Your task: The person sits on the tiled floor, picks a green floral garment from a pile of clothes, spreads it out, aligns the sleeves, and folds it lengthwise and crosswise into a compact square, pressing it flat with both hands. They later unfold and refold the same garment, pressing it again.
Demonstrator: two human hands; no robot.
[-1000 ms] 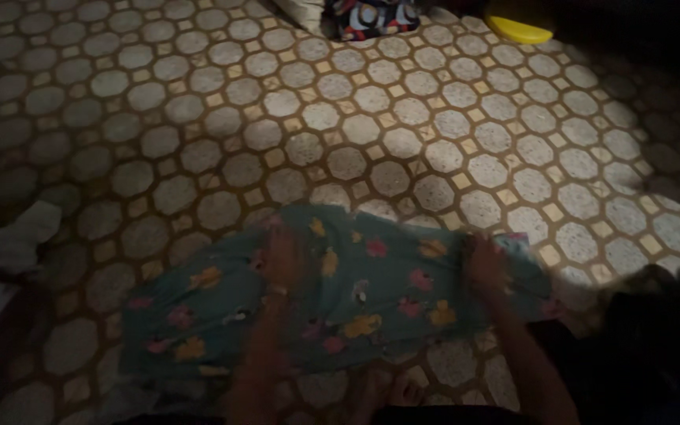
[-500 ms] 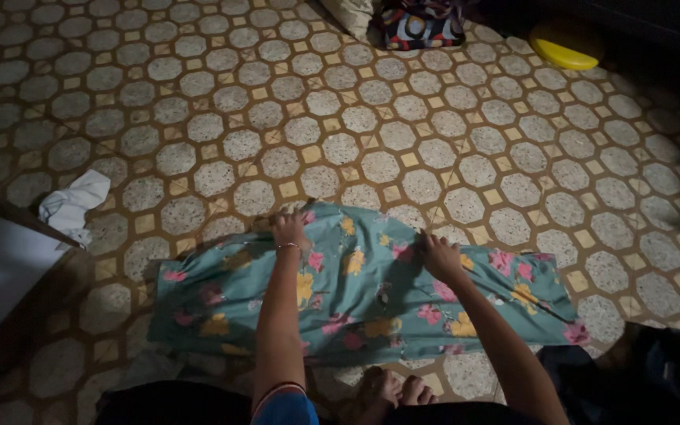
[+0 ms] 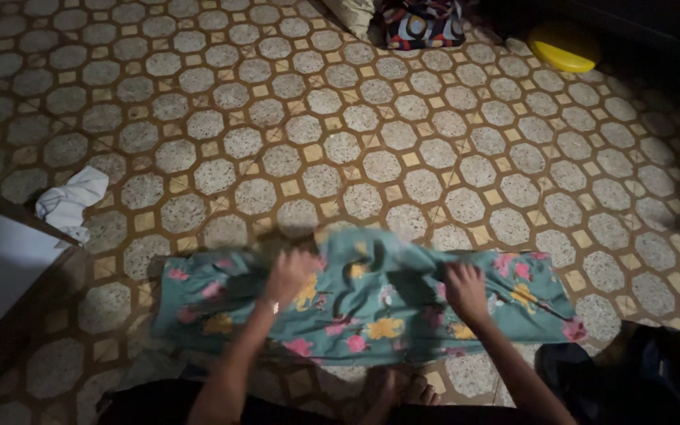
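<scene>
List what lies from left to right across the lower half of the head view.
Crumpled white cloth → left hand on the teal floral fabric → right hand on the same fabric → dark bundle of clothing at the right edge.

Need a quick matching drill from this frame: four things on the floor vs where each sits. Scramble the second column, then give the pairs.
Things:
1. floral cloth
2. white rag
3. yellow dish
4. patterned bag

Places:
A. top right, at the edge of the shadow
B. left, beside the pale board
C. top centre, at the frame's edge
D. bottom centre, under both hands

Pairs: 1-D, 2-B, 3-A, 4-C. The left hand and right hand both rest on the cloth.
</scene>
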